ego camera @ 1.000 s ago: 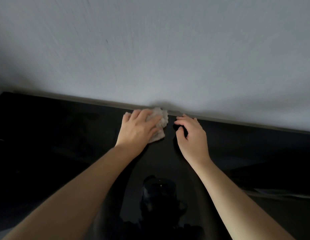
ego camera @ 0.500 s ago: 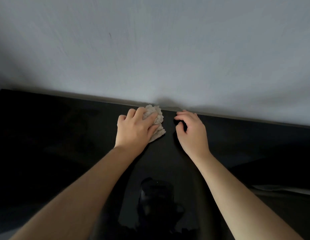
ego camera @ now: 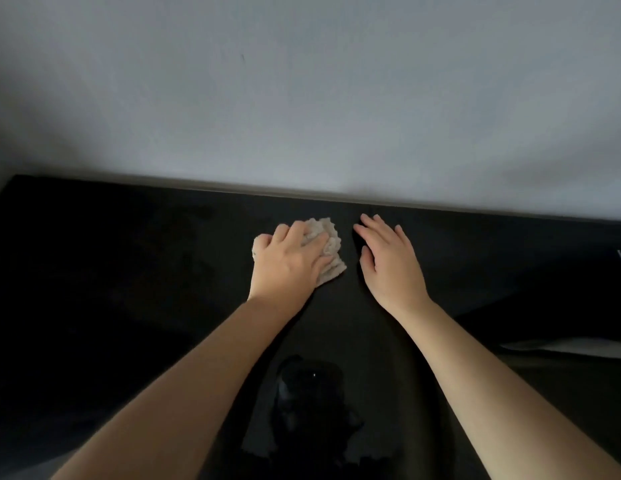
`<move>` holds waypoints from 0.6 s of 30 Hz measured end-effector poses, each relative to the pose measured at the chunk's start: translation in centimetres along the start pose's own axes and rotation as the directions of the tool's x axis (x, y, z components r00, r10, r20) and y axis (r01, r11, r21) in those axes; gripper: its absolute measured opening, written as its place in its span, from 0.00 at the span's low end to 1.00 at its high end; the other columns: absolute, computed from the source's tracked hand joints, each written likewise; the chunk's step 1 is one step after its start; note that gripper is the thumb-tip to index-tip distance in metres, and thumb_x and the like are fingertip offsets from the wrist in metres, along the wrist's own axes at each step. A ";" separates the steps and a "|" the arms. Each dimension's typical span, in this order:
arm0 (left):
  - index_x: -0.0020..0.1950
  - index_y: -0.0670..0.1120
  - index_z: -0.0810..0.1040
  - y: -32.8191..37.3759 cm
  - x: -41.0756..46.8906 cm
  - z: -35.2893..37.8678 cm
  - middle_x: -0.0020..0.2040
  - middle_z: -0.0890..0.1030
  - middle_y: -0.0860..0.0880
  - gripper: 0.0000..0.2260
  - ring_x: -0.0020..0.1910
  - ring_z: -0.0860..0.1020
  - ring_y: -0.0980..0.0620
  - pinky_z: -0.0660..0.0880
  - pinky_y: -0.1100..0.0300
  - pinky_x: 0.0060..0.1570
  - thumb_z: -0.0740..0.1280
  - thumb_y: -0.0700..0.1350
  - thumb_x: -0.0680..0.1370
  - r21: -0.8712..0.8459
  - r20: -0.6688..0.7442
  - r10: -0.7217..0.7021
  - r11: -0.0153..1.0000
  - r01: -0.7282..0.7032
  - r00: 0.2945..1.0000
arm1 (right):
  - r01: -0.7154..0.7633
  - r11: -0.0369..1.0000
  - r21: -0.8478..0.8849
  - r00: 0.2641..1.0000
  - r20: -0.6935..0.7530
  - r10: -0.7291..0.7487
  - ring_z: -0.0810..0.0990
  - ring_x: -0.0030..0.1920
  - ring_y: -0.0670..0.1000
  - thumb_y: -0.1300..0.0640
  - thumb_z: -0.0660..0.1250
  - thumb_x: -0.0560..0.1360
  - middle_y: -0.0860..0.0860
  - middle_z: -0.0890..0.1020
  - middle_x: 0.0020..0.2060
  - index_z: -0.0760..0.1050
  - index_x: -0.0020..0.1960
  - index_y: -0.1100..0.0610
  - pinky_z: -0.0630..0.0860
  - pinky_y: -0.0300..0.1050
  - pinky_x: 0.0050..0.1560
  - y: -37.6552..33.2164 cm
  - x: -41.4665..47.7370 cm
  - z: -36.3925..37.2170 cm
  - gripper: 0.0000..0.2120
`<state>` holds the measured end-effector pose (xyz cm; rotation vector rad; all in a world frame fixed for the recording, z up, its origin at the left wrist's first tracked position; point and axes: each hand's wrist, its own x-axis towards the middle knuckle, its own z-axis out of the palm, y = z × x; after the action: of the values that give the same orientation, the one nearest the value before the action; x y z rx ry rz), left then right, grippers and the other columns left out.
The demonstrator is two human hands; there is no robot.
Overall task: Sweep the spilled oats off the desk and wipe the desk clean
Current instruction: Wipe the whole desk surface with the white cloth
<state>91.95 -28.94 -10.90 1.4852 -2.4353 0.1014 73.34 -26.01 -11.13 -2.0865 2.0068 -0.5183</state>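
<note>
The left hand [ego camera: 288, 265] presses a crumpled cloth [ego camera: 328, 244] flat onto the dark worktop [ego camera: 129, 271], fingers closed over it. Just beside it, the right hand [ego camera: 388, 261] lies flat, fingers spread, near the wall [ego camera: 302, 98].

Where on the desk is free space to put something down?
The dark desk looks bare left of the left hand and cloth, and right of the right hand. Crowded only between the hands, near the wall.
</note>
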 end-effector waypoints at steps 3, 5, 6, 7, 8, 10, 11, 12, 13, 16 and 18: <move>0.58 0.51 0.80 0.7 -6.2 -1.6 0.51 0.77 0.47 0.16 0.43 0.76 0.46 0.73 0.46 0.41 0.57 0.55 0.78 -0.114 -0.014 0.177 0.977 -0.177 0.984 | -0.041 0.994 -0.104 0.997 0.053 0.047 0.57 0.77 0.52 0.54 0.53 0.81 0.51 0.64 0.76 0.64 0.75 0.53 0.52 0.55 0.77 -0.8 -3.3 -0.1 0.22; 0.59 0.52 0.80 0.1 -6.8 -1.9 0.50 0.78 0.47 0.17 0.43 0.76 0.46 0.74 0.47 0.40 0.57 0.55 0.77 -0.101 0.003 0.239 0.966 -0.238 0.971 | -0.086 0.977 -0.194 0.993 0.065 0.100 0.54 0.78 0.53 0.49 0.49 0.82 0.50 0.59 0.77 0.60 0.77 0.51 0.53 0.61 0.76 -1.6 -5.9 0.0 0.23; 0.59 0.52 0.80 -0.2 -5.7 -1.9 0.50 0.78 0.47 0.18 0.44 0.77 0.45 0.74 0.48 0.41 0.57 0.56 0.77 -0.067 0.014 0.241 0.969 -0.239 0.970 | -0.111 0.966 -0.234 0.989 0.069 0.131 0.53 0.78 0.54 0.46 0.46 0.82 0.50 0.58 0.77 0.58 0.77 0.49 0.52 0.62 0.75 -2.0 -7.1 0.0 0.24; 0.60 0.52 0.80 -0.4 -4.3 -1.9 0.52 0.77 0.47 0.18 0.45 0.76 0.45 0.74 0.48 0.42 0.56 0.57 0.78 -0.034 0.040 0.205 0.979 -0.203 0.978 | -0.136 0.954 -0.267 0.984 0.077 0.162 0.51 0.78 0.55 0.43 0.44 0.82 0.49 0.56 0.78 0.55 0.78 0.47 0.51 0.63 0.75 -2.2 -7.9 0.1 0.26; 0.61 0.52 0.79 -0.5 -2.9 -1.8 0.53 0.77 0.46 0.19 0.47 0.76 0.44 0.73 0.48 0.43 0.56 0.57 0.78 -0.004 0.075 0.133 0.991 -0.134 0.988 | -0.160 0.943 -0.293 0.978 0.082 0.191 0.50 0.78 0.54 0.41 0.41 0.81 0.48 0.54 0.78 0.54 0.78 0.46 0.49 0.63 0.75 -2.3 -8.5 0.2 0.27; 0.60 0.51 0.78 -0.2 -1.7 -1.6 0.55 0.76 0.45 0.19 0.49 0.75 0.44 0.73 0.46 0.44 0.55 0.57 0.78 0.012 0.108 0.004 1.000 -0.005 0.994 | -0.186 0.928 -0.323 0.972 0.079 0.222 0.49 0.78 0.54 0.39 0.39 0.80 0.47 0.53 0.78 0.52 0.78 0.44 0.48 0.64 0.75 -2.2 -8.6 0.3 0.28; 0.59 0.51 0.79 0.3 -2.4 -1.5 0.54 0.76 0.45 0.19 0.49 0.75 0.44 0.73 0.45 0.43 0.55 0.56 0.78 0.005 0.093 0.001 1.000 -0.002 0.996 | -0.187 0.927 -0.326 0.972 0.076 0.223 0.49 0.78 0.54 0.39 0.39 0.80 0.48 0.54 0.78 0.52 0.78 0.44 0.49 0.65 0.75 -2.3 -8.6 0.3 0.28; 0.59 0.50 0.79 0.7 -3.7 -1.6 0.53 0.76 0.45 0.19 0.48 0.75 0.44 0.73 0.45 0.42 0.54 0.56 0.79 -0.008 0.067 0.033 0.999 -0.032 0.997 | -0.183 0.927 -0.327 0.973 0.076 0.219 0.50 0.78 0.55 0.39 0.40 0.80 0.48 0.54 0.78 0.53 0.78 0.45 0.50 0.66 0.75 -2.3 -8.5 0.3 0.29; 0.58 0.50 0.80 1.1 -5.6 -1.9 0.52 0.77 0.45 0.19 0.46 0.75 0.44 0.73 0.45 0.41 0.54 0.56 0.79 -0.039 0.037 0.080 0.996 -0.079 0.996 | -0.177 0.928 -0.328 0.974 0.080 0.214 0.50 0.78 0.55 0.39 0.39 0.79 0.49 0.54 0.78 0.53 0.78 0.45 0.50 0.66 0.75 -2.4 -8.4 0.2 0.29; 0.57 0.51 0.81 1.3 -11.4 -3.2 0.50 0.78 0.46 0.17 0.43 0.76 0.45 0.73 0.46 0.40 0.58 0.55 0.78 -0.160 -0.037 0.214 0.963 -0.218 0.976 | -0.207 0.929 -0.306 0.964 0.096 0.246 0.48 0.78 0.56 0.38 0.38 0.79 0.51 0.52 0.79 0.51 0.78 0.47 0.49 0.67 0.74 -3.0 -9.6 0.1 0.30; 0.58 0.51 0.81 0.8 -12.9 -3.6 0.50 0.78 0.47 0.16 0.43 0.76 0.46 0.74 0.48 0.39 0.58 0.54 0.77 -0.164 -0.044 0.279 0.945 -0.282 0.959 | -0.237 0.921 -0.309 0.959 0.077 0.272 0.48 0.78 0.57 0.39 0.40 0.80 0.52 0.52 0.79 0.51 0.79 0.48 0.49 0.67 0.74 -4.1 -12.3 0.4 0.30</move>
<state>97.52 -16.67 -10.97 1.0559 -2.5525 -0.0317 77.06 -13.55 -11.30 -1.9056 2.3568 -0.0440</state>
